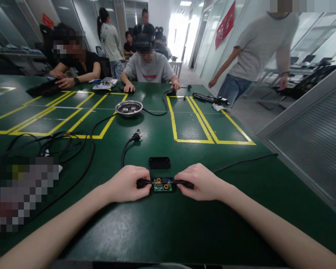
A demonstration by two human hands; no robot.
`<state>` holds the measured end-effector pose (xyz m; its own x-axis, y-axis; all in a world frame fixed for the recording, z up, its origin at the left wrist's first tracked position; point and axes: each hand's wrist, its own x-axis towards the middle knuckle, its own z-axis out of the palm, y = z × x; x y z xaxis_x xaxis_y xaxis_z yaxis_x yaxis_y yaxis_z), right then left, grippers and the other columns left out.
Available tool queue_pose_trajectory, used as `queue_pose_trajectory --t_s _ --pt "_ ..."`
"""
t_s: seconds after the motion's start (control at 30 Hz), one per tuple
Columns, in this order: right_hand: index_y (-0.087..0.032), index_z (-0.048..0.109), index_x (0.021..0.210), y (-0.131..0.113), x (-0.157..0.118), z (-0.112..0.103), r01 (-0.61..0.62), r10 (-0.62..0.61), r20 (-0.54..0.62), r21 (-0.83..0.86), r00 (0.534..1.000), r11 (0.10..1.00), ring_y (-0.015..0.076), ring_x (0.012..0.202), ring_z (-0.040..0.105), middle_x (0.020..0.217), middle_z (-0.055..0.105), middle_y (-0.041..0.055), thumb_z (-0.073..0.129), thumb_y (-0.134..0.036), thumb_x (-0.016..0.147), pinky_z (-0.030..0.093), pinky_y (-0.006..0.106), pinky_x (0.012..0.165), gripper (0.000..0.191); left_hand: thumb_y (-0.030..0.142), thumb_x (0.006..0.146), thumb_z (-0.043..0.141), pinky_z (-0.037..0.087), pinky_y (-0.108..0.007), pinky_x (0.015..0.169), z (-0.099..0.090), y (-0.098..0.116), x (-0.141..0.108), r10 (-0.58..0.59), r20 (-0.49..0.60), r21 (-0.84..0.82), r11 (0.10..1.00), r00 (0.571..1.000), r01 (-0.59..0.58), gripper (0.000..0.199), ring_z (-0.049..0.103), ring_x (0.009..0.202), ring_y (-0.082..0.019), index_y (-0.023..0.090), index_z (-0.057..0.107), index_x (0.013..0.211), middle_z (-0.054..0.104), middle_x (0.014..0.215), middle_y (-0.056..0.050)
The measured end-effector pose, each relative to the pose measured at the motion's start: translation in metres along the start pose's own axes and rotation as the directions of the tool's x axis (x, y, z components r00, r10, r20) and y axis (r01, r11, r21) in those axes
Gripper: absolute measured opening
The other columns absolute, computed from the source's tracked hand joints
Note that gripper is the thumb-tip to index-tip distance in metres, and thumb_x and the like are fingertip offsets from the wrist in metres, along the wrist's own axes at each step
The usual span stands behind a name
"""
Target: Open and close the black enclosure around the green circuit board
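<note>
A circuit board (162,188) sits in an open black case (173,186) on the tabletop (162,231), in the near middle, directly between the two hands. The fingers of the left hand (130,183) pinch the black left lead (143,182) where it meets the case; those of the right hand (198,182) pinch the right lead (186,183) at the opposite end. Whether the lead ends are fully seated is hidden by the fingers.

To do this well, hold both leads level and in line with the case, with even pressure from each side, so the board does not twist or lift. Grip the black jackets rather than the thin coloured wires (157,182), and press nothing against the copper coils (166,186). Leave some slack on the left, where a plug (136,137) lies beyond the hand. The black cover (159,163) rests just beyond the case, well placed but apart from it.
</note>
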<state>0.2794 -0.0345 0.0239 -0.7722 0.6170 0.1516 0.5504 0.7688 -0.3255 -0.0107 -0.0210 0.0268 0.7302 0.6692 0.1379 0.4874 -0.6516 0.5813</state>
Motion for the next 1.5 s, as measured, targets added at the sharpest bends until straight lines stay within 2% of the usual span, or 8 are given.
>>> queue_pose_trajectory --t_s 0.23,0.47,0.7,0.8,1.0,1.17,1.4,1.5 --pt "-0.020 0.073 0.096 0.002 -0.002 -0.005 0.016 -0.016 -0.007 0.005 1.000 1.000 0.0164 0.067 0.067 0.082 0.075 0.0041 0.051 -0.024 0.100 0.043 0.028 0.063 0.022 0.019 0.083 0.060 0.037 -0.021 0.053 -0.003 0.005 -0.001 -0.002 0.004 -0.035 0.999 1.000 0.002 0.009 0.052 0.055 -0.011 0.017 0.066 0.077 0.058 0.064 0.002" --pt "-0.018 0.074 0.092 0.006 -0.001 0.003 0.021 -0.017 -0.071 0.055 0.997 0.998 0.0177 0.071 0.068 0.079 0.073 0.0048 0.052 -0.023 0.103 0.047 0.029 0.068 0.025 0.018 0.087 0.060 0.034 -0.020 0.053 -0.004 0.006 -0.002 -0.026 0.062 -0.047 0.998 0.998 0.029 0.018 0.048 0.054 -0.010 0.018 0.058 0.069 0.052 0.060 0.004" --pt "-0.018 0.074 0.082 0.002 0.002 0.002 -0.152 0.174 -0.067 0.251 0.982 0.956 0.0141 0.068 0.062 0.083 0.069 0.0040 0.059 -0.029 0.102 0.045 0.025 0.062 0.027 0.021 0.091 0.056 0.037 -0.022 0.058 -0.006 0.002 -0.001 -0.023 0.018 0.058 0.998 1.000 0.022 0.020 0.054 0.060 -0.012 0.019 0.062 0.072 0.059 0.068 0.001" --pt "-0.019 0.076 0.083 0.003 0.003 0.001 -0.169 0.188 -0.032 0.304 0.982 0.938 0.0139 0.067 0.061 0.082 0.068 0.0037 0.060 -0.033 0.103 0.045 0.026 0.062 0.029 0.022 0.092 0.056 0.038 -0.022 0.058 -0.007 0.002 0.000 -0.036 0.016 0.060 0.998 0.999 0.035 0.018 0.057 0.062 -0.013 0.019 0.065 0.076 0.063 0.072 0.000" --pt "-0.020 0.078 0.086 0.005 0.002 0.000 -0.190 0.199 -0.011 0.253 0.980 0.949 0.0148 0.070 0.062 0.084 0.069 0.0038 0.061 -0.032 0.102 0.045 0.027 0.064 0.026 0.022 0.093 0.054 0.040 -0.022 0.059 -0.006 0.003 0.000 -0.030 0.019 0.046 0.998 0.999 0.029 0.021 0.057 0.063 -0.013 0.019 0.064 0.075 0.062 0.075 -0.001" --pt "-0.021 0.074 0.085 0.005 0.005 0.006 -0.166 0.183 -0.071 0.200 0.981 0.966 0.0187 0.081 0.063 0.083 0.069 0.0039 0.065 -0.027 0.100 0.049 0.031 0.072 0.019 0.023 0.093 0.054 0.037 -0.022 0.056 -0.005 0.004 -0.001 -0.043 -0.012 0.128 0.991 0.999 0.044 0.022 0.054 0.059 -0.011 0.019 0.064 0.074 0.058 0.077 0.000" --pt "-0.019 0.072 0.091 0.010 0.011 0.016 -0.212 0.283 -0.173 0.342 0.944 0.916 0.0161 0.076 0.061 0.082 0.065 0.0019 0.068 -0.025 0.096 0.049 0.029 0.070 0.009 0.024 0.090 0.057 0.041 -0.024 0.062 -0.007 -0.005 0.002 -0.036 -0.083 0.176 0.983 0.996 0.050 0.022 0.058 0.065 -0.014 0.019 0.066 0.071 0.062 0.071 -0.001" --pt "-0.019 0.071 0.089 0.013 0.012 0.018 -0.253 0.371 -0.245 0.406 0.896 0.878 0.0150 0.071 0.059 0.082 0.065 0.0021 0.065 -0.029 0.097 0.049 0.029 0.067 0.014 0.024 0.091 0.056 0.045 -0.027 0.068 -0.006 -0.010 0.005 -0.048 -0.176 0.162 0.984 0.983 0.077 0.024 0.061 0.073 -0.017 0.019 0.067 0.070 0.064 0.071 -0.002"
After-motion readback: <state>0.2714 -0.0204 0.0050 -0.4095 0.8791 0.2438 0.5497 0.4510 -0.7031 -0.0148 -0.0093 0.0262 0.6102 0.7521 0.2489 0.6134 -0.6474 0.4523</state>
